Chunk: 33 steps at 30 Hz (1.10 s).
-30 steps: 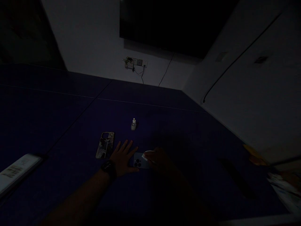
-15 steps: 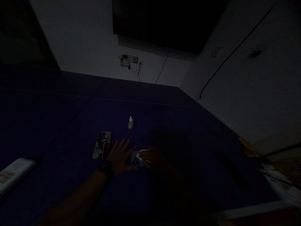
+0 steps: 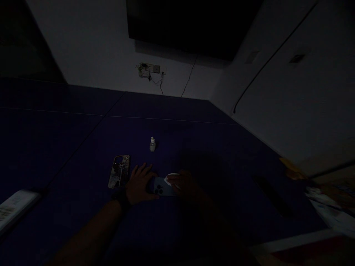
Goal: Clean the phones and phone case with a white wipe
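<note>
A blue phone (image 3: pixel 166 189) lies back up on the dark blue surface, its camera lenses toward the left. My left hand (image 3: pixel 138 186), with a dark watch on the wrist, holds the phone's camera end, thumb and index finger at its opposite long edges and the other fingers spread on the surface. My right hand (image 3: pixel 184 184) is closed on a white wipe (image 3: pixel 169 178) and presses it on the phone's back; the hand hides the phone's right end. A patterned phone case (image 3: pixel 119 171) lies left of my left hand. Farther back stands a small white-capped bottle (image 3: pixel 152 145).
A white box-like object (image 3: pixel 18 207) sits at the left edge. At the right are a dark flat strip (image 3: pixel 271 195), a yellow item (image 3: pixel 292 170) and whitish crumpled material (image 3: pixel 327 207). A dark screen (image 3: pixel 191 26) hangs above wall sockets (image 3: pixel 151 69). The room is dim.
My left fingers have drawn in somewhat, the index finger now nearer the phone's edge. The wipe has shifted slightly right along the phone, baring more of its back. The view has shifted a little.
</note>
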Available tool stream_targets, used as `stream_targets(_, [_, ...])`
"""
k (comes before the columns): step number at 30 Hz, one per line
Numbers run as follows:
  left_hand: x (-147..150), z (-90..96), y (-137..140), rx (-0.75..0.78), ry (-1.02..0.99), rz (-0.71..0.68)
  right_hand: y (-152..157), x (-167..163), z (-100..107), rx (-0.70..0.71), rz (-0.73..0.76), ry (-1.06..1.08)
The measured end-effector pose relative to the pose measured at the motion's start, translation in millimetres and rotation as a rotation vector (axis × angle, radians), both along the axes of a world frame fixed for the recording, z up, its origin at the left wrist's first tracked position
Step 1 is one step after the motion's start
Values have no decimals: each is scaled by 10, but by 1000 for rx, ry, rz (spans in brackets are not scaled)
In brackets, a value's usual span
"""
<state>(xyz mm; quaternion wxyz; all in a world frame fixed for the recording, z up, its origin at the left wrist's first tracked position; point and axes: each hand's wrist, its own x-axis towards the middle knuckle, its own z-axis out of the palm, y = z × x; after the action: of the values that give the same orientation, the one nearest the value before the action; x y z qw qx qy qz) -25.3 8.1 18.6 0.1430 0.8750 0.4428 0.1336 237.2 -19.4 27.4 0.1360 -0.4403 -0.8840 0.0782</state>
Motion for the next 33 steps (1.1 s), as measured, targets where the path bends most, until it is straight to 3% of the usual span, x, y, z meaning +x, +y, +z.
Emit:
stream_targets(5, [-5, 1, 6, 0, -19, -8, 0, -146, 42, -19, 58, -28])
stream_targets(12, [19, 11, -3, -4, -5, 25, 3, -16, 19, 3, 6, 9])
stream_targets(17, [26, 5, -4, -2, 4, 27, -17, -260, 39, 48, 91, -5])
stream_targets(23, [8, 3, -6, -6, -11, 14, -8, -225, 80, 30, 2, -44])
stream_targets(28, [11, -13, -7, 21, -22, 7, -19, -333, 64, 45, 97, -49])
stream_targets(33, [23, 1, -14, -2, -20, 26, 3, -342, 65, 57, 22, -16])
